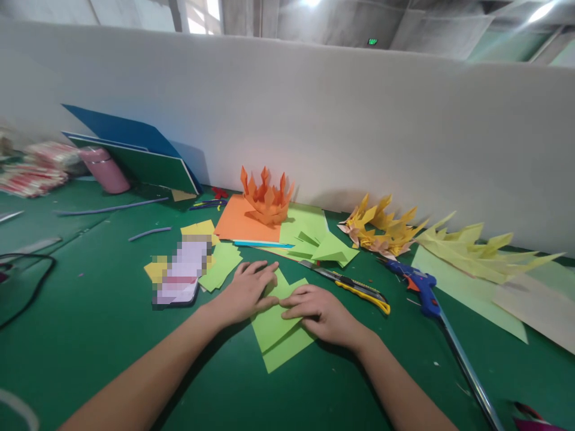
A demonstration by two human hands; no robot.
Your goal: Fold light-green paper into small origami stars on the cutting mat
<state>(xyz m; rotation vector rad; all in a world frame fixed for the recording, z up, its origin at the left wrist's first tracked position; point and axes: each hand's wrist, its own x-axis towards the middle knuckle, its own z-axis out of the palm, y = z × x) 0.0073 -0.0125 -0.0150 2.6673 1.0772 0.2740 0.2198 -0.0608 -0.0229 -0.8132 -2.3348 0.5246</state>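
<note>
On the green table, light-green paper [275, 333] lies in front of me with one layer folded or laid over another at an angle. My left hand [250, 291] rests on its left side, fingers stretched forward and the thumb pressing the sheet. Across from it my right hand [324, 311] lies on the right part of the paper, fingers loosely extended toward the left. The two hands nearly meet over the paper's middle. Just beyond the right hand is a yellow-and-black utility knife [354, 286] with its blade out. Smaller light-green sheets [221, 268] are stacked beyond my left hand.
A phone [182, 272] lies left, over yellow paper. Behind stand an orange paper crown [268, 200], a yellow one [381, 227] and a pale-green zigzag strip [485, 248]. A blue glue gun [417, 284] with a long glue stick is at right. A pink bottle [105, 170] leans far left.
</note>
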